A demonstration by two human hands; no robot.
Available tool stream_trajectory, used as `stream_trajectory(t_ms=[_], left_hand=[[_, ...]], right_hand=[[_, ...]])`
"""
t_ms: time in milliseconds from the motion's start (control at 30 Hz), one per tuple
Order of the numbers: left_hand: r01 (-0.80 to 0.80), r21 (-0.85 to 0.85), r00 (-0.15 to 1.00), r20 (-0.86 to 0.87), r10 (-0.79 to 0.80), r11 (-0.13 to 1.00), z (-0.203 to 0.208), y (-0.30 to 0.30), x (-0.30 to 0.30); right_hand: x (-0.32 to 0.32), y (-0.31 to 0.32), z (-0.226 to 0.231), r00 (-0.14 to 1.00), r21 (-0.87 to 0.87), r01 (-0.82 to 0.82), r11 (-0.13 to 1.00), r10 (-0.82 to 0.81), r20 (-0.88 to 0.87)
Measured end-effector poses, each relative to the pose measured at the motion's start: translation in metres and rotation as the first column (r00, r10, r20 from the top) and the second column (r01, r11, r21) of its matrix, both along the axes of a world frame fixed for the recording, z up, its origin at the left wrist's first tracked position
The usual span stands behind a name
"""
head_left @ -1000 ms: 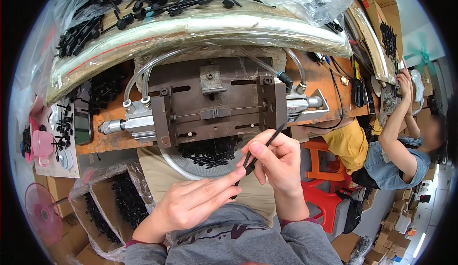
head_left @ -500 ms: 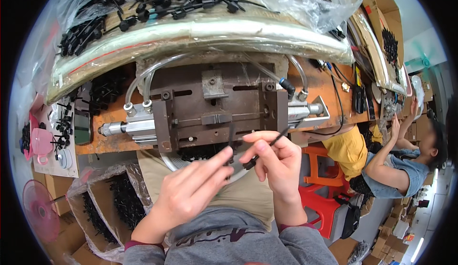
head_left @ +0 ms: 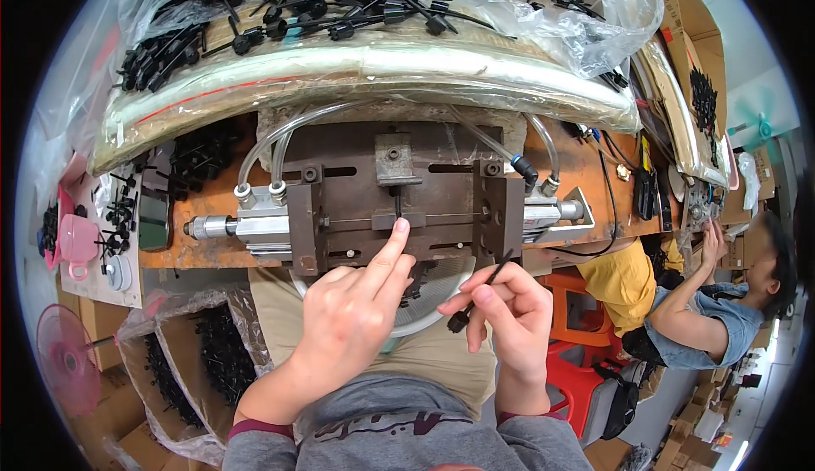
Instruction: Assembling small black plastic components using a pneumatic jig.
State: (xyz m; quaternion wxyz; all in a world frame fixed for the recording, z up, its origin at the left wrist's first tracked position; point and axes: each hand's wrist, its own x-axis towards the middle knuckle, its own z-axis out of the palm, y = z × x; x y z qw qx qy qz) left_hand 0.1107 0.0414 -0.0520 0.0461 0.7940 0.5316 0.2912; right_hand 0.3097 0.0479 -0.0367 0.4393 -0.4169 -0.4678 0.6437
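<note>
My left hand (head_left: 344, 310) reaches up to the middle of a brown metal fixture (head_left: 356, 238), its index finger stretched out. The fingertip is at a thin black cable tie (head_left: 396, 203), which stands in line with the small centre block below a grey metal clamp block (head_left: 393, 161). My left thumb is hidden under the hand. Lower right of the fixture, my right hand (head_left: 514, 318) is closed on another black cable tie (head_left: 459, 320); its chunky head hangs down and its strap rises past the fingers.
Pneumatic cylinders (head_left: 261, 225) with clear hoses flank the fixture. Piled black ties (head_left: 340, 13) lie on plastic beyond it. A white basket (head_left: 437, 301) rests by my lap. Boxes of black parts (head_left: 225, 356) stand lower left. A co-worker (head_left: 696, 318) sits at right near a red stool (head_left: 573, 386).
My left hand has moved up and forward with its cable tie, from beside my right hand to the fixture's centre. My right hand has shifted slightly right and down, still holding a tie.
</note>
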Motion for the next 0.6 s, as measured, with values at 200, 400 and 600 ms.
stream_trajectory(t_ms=[200, 400, 600], left_hand=[[-0.034, -0.025, 0.999, -0.02, 0.034, 0.999, 0.005, 0.0, 0.003], [0.049, -0.013, 0.996, 0.076, -0.047, 0.999, 0.018, -0.002, -0.003], [0.292, 0.091, 0.912, 0.275, -0.306, 0.952, 0.02, -0.024, 0.001]], right_hand=[[-0.006, -0.001, -0.004, 0.998, -0.064, 0.007, 0.998, -0.011, -0.063], [-0.006, -0.002, -0.008, 0.993, -0.041, 0.097, 0.994, -0.1, -0.057], [-0.017, -0.006, -0.01, 0.988, -0.134, 0.039, 0.99, -0.059, -0.142]])
